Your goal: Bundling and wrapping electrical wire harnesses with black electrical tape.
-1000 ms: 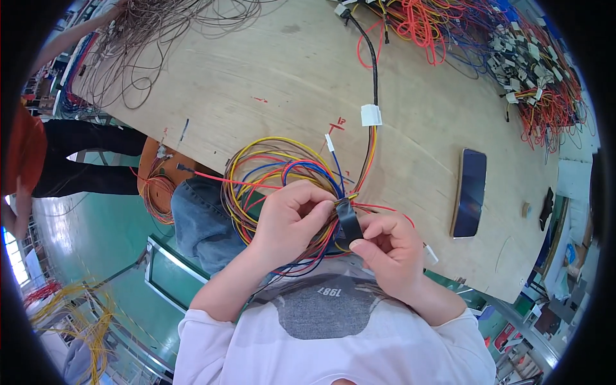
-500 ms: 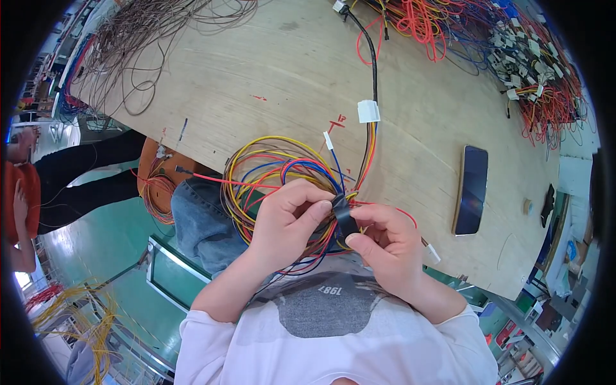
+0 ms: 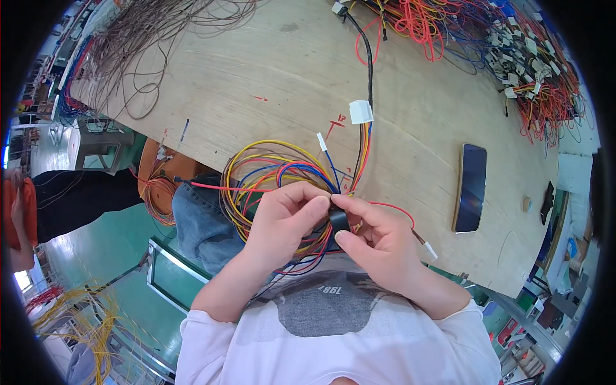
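Observation:
A coil of yellow, red, blue and brown wires (image 3: 308, 168) lies at the near table edge, close against my body. A short strip of black tape (image 3: 339, 220) is at the bundled part of the coil. My left hand (image 3: 285, 221) pinches the bundle by the tape's upper end. With thumb and fingertips, my right hand (image 3: 385, 237) grips the tape from the other side. From the bundle, wires run up to a white connector block (image 3: 360, 111) and a black-sleeved cable (image 3: 370, 70). Small white plugs end a blue wire (image 3: 322, 142) and a brown wire (image 3: 421, 240).
A phone (image 3: 471, 187) and a small tape roll (image 3: 527, 205) lie to the right. Wire heaps with white connectors (image 3: 526, 61) fill the far right, brown wires (image 3: 141, 38) the far left. Beyond the left edge are an orange stool (image 3: 149, 170) and another person (image 3: 19, 218).
My right hand has moved left, its fingertips now meeting my left hand's. Less of the tape strip shows. The white connector block has shifted slightly left. The other person's legs have moved.

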Demonstrator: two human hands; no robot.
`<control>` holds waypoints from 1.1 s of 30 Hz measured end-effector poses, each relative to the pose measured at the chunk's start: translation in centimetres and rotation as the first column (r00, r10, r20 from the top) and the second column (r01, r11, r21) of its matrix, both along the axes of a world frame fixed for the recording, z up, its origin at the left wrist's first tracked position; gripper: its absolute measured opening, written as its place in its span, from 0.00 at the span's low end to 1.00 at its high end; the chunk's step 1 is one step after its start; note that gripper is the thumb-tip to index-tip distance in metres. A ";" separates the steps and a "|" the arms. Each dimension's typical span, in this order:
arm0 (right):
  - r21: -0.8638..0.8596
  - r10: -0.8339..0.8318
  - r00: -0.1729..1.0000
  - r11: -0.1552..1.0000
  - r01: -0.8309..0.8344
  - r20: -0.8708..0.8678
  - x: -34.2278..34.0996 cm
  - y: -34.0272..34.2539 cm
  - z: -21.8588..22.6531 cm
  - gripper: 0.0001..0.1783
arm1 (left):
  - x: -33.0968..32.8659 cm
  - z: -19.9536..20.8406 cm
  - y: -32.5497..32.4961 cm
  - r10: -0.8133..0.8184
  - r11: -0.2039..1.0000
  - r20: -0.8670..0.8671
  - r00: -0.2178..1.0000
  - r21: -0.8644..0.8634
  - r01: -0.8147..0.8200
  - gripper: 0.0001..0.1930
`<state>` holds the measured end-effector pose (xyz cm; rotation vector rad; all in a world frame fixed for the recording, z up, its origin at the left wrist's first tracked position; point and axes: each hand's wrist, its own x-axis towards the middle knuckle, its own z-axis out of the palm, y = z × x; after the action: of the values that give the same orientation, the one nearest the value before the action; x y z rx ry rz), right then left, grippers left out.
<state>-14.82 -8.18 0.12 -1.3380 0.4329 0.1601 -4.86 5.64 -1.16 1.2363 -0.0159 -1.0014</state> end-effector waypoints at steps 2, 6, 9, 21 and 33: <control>-0.081 0.058 0.998 0.995 -0.057 0.009 0.0 0.0 0.0 0.25 | -0.1 0.3 -0.3 0.019 1.000 -0.012 1.000 -0.018 -0.019 0.04; 0.029 0.044 0.997 0.999 -0.045 0.058 0.0 0.1 -0.6 0.30 | 0.3 0.2 -0.6 0.033 0.999 -0.136 0.990 0.021 -0.030 0.05; 0.203 -0.012 1.000 0.979 0.011 0.007 0.5 0.0 -0.2 0.33 | 1.5 0.0 -0.8 -0.055 0.996 -0.140 0.989 0.069 0.065 0.04; 0.053 -0.016 1.000 0.998 0.017 -0.016 0.4 -0.2 -0.5 0.28 | 3.0 1.2 -1.1 -0.537 0.831 0.639 0.550 0.513 0.215 0.07; 0.195 -0.046 0.998 0.980 0.036 0.047 0.7 -0.5 -4.2 0.27 | 5.2 4.3 -4.0 -0.870 0.484 0.452 0.199 0.704 0.520 0.10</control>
<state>-14.16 -8.67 -4.09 -1.1382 0.3909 0.1303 0.37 1.65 3.14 2.0908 -1.3217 -1.1881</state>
